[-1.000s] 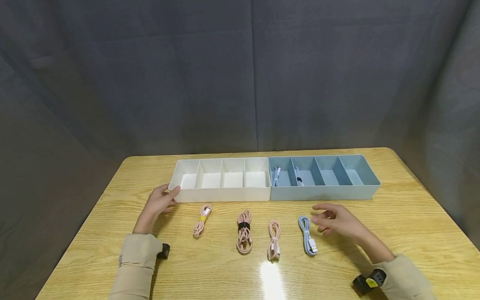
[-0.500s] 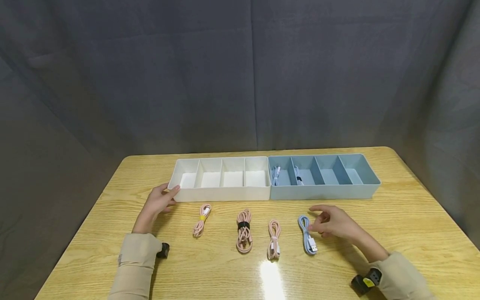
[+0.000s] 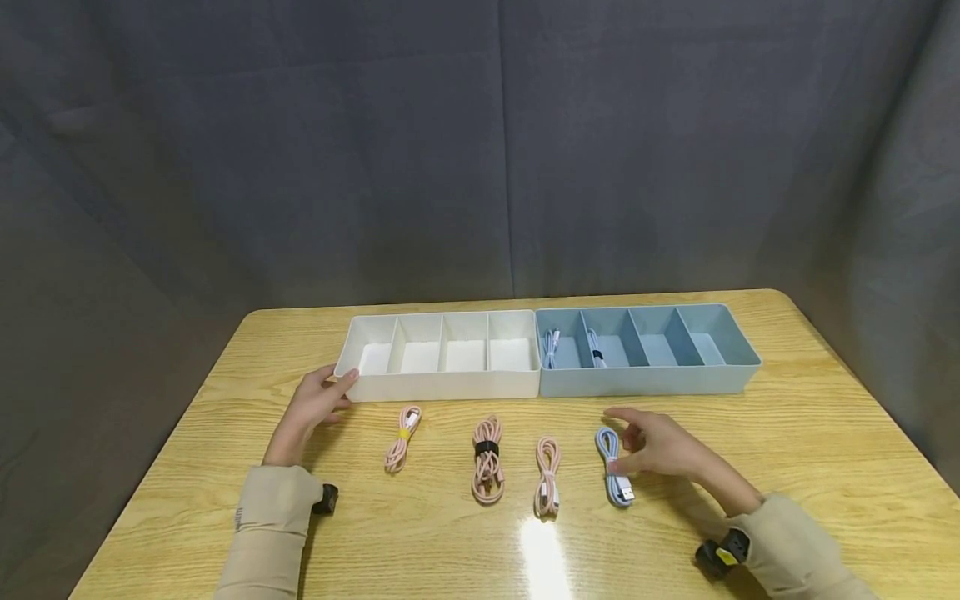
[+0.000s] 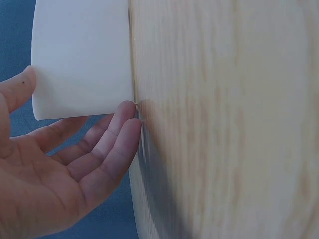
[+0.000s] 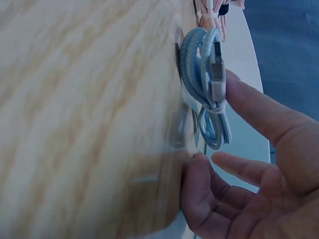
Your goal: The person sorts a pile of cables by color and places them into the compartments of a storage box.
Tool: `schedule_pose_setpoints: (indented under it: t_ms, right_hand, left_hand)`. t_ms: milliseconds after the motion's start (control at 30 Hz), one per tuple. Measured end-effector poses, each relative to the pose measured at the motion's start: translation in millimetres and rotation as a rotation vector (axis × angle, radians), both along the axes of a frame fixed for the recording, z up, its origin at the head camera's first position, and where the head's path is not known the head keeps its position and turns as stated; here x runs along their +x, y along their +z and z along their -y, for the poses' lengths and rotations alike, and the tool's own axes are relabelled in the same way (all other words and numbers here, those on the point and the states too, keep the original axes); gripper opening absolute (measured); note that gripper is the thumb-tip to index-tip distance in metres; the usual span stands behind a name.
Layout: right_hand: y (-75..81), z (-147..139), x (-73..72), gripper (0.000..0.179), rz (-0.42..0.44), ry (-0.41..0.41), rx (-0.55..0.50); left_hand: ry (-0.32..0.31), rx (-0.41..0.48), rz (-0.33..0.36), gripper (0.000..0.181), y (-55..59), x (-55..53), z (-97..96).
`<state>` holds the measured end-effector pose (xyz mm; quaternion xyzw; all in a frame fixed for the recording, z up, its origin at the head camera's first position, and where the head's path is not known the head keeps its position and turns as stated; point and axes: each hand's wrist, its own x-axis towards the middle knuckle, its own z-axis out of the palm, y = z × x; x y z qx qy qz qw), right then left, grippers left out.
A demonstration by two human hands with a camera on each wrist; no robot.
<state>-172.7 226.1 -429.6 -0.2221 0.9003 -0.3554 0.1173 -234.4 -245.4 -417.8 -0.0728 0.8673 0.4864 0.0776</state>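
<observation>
In the head view, my left hand (image 3: 315,404) rests at the left end of the white divided box (image 3: 442,386). In the left wrist view, the thumb touches the box's edge and the loosely bent fingers lie along its end wall. My right hand (image 3: 660,443) hovers at a coiled light-blue USB cable (image 3: 608,442) on the table. Its thumb is over the cable's near side, beside the white plug (image 5: 218,89), and the index finger extends past its far side. Thumb and fingers stand apart; whether the thumb touches the cable I cannot tell.
Three pink coiled cables lie in front of the boxes: one with a yellow tie (image 3: 402,439), one with a black strap (image 3: 488,460), one with a white tie (image 3: 547,477). A blue divided box (image 3: 649,382) adjoins the white one; its two left compartments hold blue cables (image 3: 551,348).
My right hand has moved left, bringing its thumb over the blue cable. The left hand stays at the white box's end, and the cables lie where they were.
</observation>
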Motion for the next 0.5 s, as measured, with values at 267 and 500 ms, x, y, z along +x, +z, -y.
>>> schedule_pose_setpoints:
  t_ms: [267,500]
  right_hand:
    - [1.6,3.2,0.3,0.058,-0.037,0.039,0.037]
    - [2.1,2.8,2.3,0.048,-0.022,0.044,-0.002]
  left_hand:
    - [0.005,0.004,-0.006,0.067,-0.4,0.2,0.3]
    - [0.004,0.006,0.002,0.066,-0.1,-0.6,0.3]
